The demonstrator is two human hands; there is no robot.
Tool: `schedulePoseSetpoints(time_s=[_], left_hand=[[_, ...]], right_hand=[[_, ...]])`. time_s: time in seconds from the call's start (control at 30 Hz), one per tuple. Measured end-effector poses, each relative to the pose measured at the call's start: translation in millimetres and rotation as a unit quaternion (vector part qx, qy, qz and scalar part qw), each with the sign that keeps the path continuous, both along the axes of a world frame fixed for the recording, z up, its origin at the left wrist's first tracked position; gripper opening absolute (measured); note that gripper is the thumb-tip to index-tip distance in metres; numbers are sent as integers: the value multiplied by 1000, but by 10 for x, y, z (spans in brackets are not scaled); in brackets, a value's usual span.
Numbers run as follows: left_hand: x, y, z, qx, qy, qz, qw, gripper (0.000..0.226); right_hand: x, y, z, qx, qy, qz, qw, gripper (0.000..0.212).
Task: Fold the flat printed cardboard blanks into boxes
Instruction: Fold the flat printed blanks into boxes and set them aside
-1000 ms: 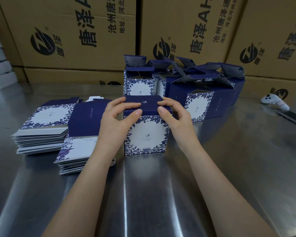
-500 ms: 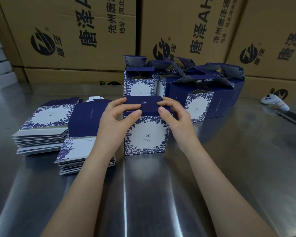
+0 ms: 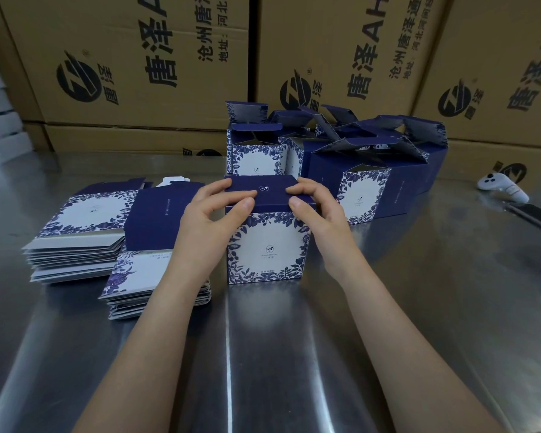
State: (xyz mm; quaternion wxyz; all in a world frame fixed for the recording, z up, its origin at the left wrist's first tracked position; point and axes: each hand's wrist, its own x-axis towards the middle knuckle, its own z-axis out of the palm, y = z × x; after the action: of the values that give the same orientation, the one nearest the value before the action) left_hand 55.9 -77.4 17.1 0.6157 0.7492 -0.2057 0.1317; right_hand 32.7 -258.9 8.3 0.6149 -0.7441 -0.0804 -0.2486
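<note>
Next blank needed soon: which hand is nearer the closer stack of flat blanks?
Left. The left hand sits right beside the stack; the right hand is across the box from it.

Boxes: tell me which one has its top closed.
The front box gripped by the left hand and right hand: its blue lid lies flat. The boxes behind have flaps up.

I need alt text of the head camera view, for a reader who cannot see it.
The left hand and the right hand pinch the dark blue lid of a blue-and-white floral box on a steel table. Stacks of flat blanks lie to its left; folded boxes with open flaps stand behind it.
</note>
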Motion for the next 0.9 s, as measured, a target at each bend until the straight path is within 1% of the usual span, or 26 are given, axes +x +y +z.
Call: schedulePoseSetpoints(time_s=[0.43, 0.9], left_hand=[[-32, -5, 35, -3, 17, -15, 1000, 18], [-24, -41, 27, -19, 28, -13, 999, 20]], right_hand=[[-6, 34, -7, 66, 25, 38, 997, 15], [16, 73, 0, 91, 34, 36, 995, 17]])
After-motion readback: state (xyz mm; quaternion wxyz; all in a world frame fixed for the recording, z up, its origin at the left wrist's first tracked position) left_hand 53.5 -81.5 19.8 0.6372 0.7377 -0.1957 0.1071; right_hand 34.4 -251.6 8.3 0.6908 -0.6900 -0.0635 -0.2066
